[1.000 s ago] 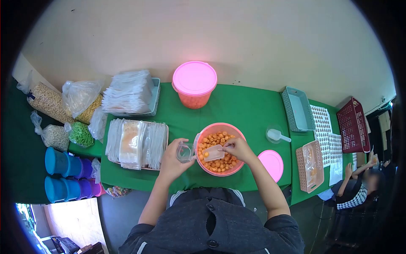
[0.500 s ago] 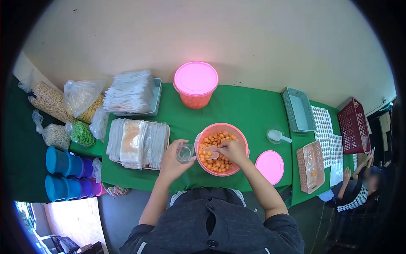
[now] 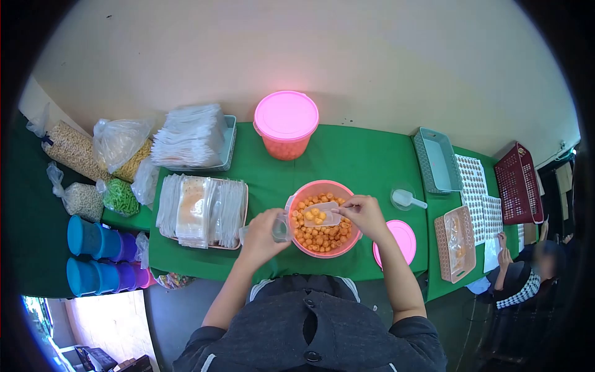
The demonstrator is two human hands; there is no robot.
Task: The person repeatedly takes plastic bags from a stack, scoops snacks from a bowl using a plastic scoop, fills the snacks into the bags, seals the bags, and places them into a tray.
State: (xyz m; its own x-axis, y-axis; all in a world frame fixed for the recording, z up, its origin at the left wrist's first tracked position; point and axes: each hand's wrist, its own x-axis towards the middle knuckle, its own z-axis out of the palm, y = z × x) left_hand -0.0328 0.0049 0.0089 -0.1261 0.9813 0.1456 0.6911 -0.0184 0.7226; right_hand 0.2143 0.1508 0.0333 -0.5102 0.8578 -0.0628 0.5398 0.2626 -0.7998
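Observation:
A pink tub (image 3: 357, 239) full of round orange snacks (image 3: 322, 239) stands at the front of the green table. My right hand (image 3: 364, 216) grips the handle of a clear scoop (image 3: 328, 215), which holds several orange balls above the tub. At the tub's left rim, my left hand (image 3: 263, 235) is wrapped round a clear plastic cup (image 3: 281, 228), tilted with its mouth toward the tub. A pink lid (image 3: 400, 243) lies to the right, partly behind my right wrist.
Behind stands a lidded pink bucket (image 3: 286, 124). Packets fill a tray (image 3: 246, 214) at left. A second scoop (image 3: 404, 198) rests in a clear dish. Baskets (image 3: 439, 161) and sticker sheets (image 3: 472, 186) lie at right, near another person (image 3: 527, 279).
The scoop has dipped into the snacks and come up loaded, with my right hand moving up and right. My left hand has tipped the cup toward the tub.

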